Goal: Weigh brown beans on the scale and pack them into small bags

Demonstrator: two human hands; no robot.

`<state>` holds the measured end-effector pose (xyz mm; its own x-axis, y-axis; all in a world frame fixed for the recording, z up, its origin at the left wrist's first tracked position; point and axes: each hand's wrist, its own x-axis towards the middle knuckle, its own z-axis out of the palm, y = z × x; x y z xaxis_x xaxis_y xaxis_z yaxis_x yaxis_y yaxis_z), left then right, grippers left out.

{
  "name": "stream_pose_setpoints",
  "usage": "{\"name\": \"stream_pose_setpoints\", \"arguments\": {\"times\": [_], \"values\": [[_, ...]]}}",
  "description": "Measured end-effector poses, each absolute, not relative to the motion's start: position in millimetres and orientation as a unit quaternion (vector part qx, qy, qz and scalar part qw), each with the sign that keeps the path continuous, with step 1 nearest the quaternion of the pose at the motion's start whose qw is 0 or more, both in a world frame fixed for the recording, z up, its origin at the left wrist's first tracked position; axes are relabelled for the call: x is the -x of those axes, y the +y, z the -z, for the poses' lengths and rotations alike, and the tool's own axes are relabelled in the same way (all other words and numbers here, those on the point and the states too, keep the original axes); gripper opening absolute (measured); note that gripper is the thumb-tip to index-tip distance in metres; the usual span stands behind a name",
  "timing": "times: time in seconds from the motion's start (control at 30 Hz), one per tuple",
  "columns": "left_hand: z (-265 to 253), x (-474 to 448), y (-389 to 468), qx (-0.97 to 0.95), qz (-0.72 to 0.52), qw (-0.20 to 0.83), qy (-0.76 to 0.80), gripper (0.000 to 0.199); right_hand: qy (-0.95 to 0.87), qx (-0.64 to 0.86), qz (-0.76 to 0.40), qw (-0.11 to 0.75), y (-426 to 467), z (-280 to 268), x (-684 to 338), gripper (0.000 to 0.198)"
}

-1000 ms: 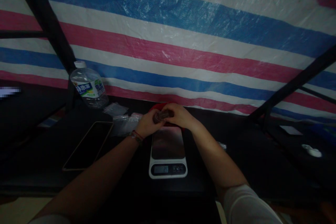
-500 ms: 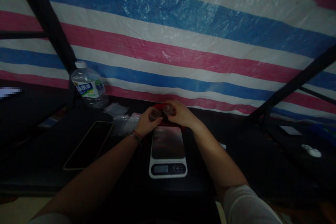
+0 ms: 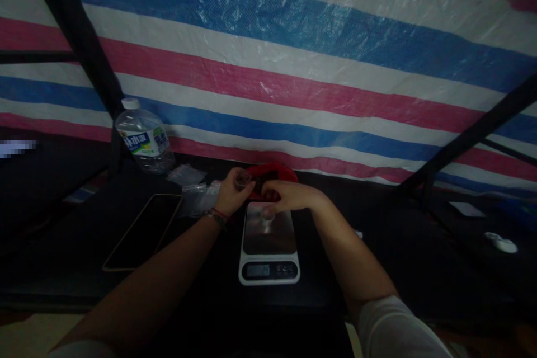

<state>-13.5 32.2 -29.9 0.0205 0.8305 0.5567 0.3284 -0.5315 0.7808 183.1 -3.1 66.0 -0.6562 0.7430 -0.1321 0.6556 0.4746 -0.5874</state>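
Phone (image 3: pixel 142 232), its screen black, lay on the dark counter (image 3: pixel 84 277) near plastic bags (image 3: pixel 193 198), whose contents could not be made out. The left hand (image 3: pixel 232 196) pinched a clear cup (image 3: pixel 243 179), fingers partly covering it. A red bowl (image 3: pixel 289 174) stood behind the scale (image 3: pixel 269 274), its dark contents indistinct. The right hand (image 3: pixel 293 197), half-curled, hid the bowl's near edge; its grip could not be told. Its forearm cut off a pale scrap (image 3: pixel 359 234).
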Motion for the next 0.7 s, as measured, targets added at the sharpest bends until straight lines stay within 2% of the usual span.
{"name": "stream_pose_setpoints", "arguments": {"times": [0.07,0.13,0.3,0.4,0.5,0.6,0.7], "values": [[29,11,28,-0.701,-0.518,0.22,0.438,0.033,-0.832,0.428,-0.29,0.199,-3,-70,-184,0.036],[27,9,24,-0.716,-0.489,0.216,0.449,0.035,-0.826,0.416,-0.27,0.268,-3,-71,-179,0.029],[21,7,18,-0.734,-0.445,0.194,0.475,0.04,-0.883,0.364,-0.167,0.246,-3,-62,-162,0.009],[21,6,19,-0.714,-0.473,0.208,0.473,0.05,-0.884,0.365,-0.115,0.267,0,-62,-163,0.011],[26,6,24,-0.675,-0.536,0.276,0.425,0.071,-0.856,0.399,-0.06,0.322,4,-66,-172,0.015],[33,8,32,-0.65,-0.568,0.363,0.351,0.077,-0.864,0.412,-0.032,0.289,7,-70,-180,0.017],[38,10,37,-0.645,-0.573,0.397,0.313,0.079,-0.871,0.413,-0.033,0.264,8,-72,-184,0.017]]}}
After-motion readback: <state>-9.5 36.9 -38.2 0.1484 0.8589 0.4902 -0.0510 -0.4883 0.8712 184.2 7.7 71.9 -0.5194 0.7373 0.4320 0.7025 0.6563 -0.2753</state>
